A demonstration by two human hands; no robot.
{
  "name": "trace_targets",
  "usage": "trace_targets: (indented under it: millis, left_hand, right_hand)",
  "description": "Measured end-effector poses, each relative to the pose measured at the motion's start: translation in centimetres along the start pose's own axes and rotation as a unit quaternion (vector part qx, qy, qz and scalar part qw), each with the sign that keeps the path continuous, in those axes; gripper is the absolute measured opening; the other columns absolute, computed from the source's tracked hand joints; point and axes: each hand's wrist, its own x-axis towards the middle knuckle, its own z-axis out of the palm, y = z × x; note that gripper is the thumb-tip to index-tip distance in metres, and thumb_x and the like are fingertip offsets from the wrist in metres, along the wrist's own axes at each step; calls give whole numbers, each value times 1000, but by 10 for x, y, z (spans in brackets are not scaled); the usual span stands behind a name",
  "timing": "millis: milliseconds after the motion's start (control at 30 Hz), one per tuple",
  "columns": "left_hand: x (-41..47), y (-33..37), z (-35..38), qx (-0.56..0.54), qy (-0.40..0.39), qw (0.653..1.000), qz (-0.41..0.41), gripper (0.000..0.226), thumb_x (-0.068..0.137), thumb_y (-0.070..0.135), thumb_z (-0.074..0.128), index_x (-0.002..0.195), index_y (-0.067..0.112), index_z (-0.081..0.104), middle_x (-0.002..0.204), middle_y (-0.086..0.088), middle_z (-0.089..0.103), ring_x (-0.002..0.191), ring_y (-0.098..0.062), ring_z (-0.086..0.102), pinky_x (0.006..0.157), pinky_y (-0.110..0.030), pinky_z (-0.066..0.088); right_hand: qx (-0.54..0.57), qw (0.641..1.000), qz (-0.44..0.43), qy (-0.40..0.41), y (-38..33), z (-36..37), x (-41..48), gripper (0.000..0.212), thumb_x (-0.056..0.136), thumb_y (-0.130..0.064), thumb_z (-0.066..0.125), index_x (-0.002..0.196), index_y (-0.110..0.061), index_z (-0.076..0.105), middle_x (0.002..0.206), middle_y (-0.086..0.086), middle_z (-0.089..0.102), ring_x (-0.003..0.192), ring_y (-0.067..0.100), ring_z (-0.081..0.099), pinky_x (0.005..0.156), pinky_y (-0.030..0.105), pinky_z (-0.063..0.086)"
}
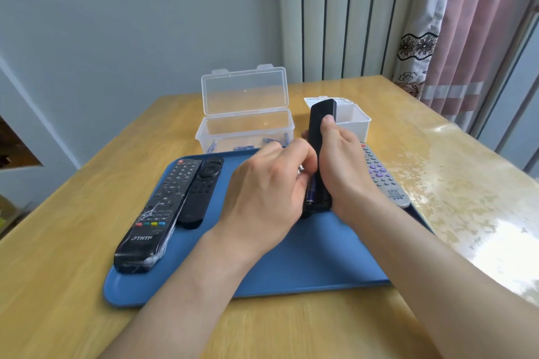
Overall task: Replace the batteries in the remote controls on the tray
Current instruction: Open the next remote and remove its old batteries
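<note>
Wooden table (73, 242), centre frame: the right hand (344, 166) clamps a black remote (322, 114) over the blue tray (320, 256), likely steadying it while the left hand (262, 192) pinches a battery (311, 189) in its open back.

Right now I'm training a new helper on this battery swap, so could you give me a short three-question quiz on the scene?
1. True or false: the clear box has its lid shut.
2. The raised black remote is gripped by: A) the right hand, B) neither hand, C) a clamp.
3. How many remotes lie unheld on the blue tray?
Key: 1 false, the lid stands open. 2 A. 3 three: wrapped black remote, slim black remote, grey remote.
</note>
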Motion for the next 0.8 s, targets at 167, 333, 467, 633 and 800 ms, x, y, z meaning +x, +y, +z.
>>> trace_targets:
  millis: [167,333,467,633,800]
  left_hand:
    - [1,-4,0,-82,-31,995,-40,16,80,8,52,91,18,53,84,3,60,79,-18,52,68,-37,45]
    - [-1,-3,-1,-165,-61,982,-61,19,81,4,49,93,19,47,80,6,57,72,-17,52,68,-35,46]
    - [-3,4,0,-204,-29,974,-92,21,79,6,52,89,24,47,71,13,54,61,-10,49,61,-25,42]
    - [10,-9,-3,-389,8,851,-351,26,89,-4,45,90,20,55,81,0,56,60,-5,47,58,-21,36]
    - [26,-17,-3,-472,-53,781,-406,27,96,-11,42,111,9,51,93,-15,65,74,-18,70,67,-20,58]
  right_hand:
    - [-12,1000,-14,-3,3,4,-4,51,105,-35,34,60,-13,46,41,-17,45,45,6,44,52,26,36]
    - [-5,1000,3,-10,1,5,-4,51,105,-36,33,69,-8,56,58,-4,58,53,9,54,51,19,42]
    - [48,999,19,-9,-5,1,-2,47,104,-40,33,82,-15,67,73,1,67,68,16,63,63,28,51]
    - [126,989,68,-37,-9,-4,4,36,102,-41,40,98,-15,66,57,-5,64,56,11,60,59,28,47]
    - [130,989,72,-20,-16,-37,21,17,102,-27,45,109,-18,57,82,3,65,67,19,71,60,31,52]
